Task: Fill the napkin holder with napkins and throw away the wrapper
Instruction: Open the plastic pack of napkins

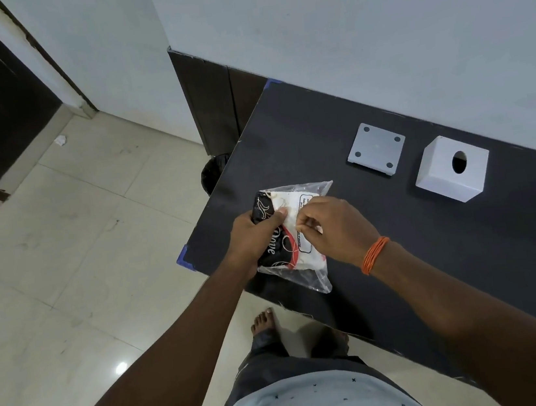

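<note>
Steadying the napkin pack [293, 233], left hand [254, 235] clamps it — right hand [334, 228] pinches the wrapper to tear it open.

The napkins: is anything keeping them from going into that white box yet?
Yes. The napkin pack is sealed in its plastic wrapper, held by the left hand and right hand. The holder lies apart from its base plate.
</note>
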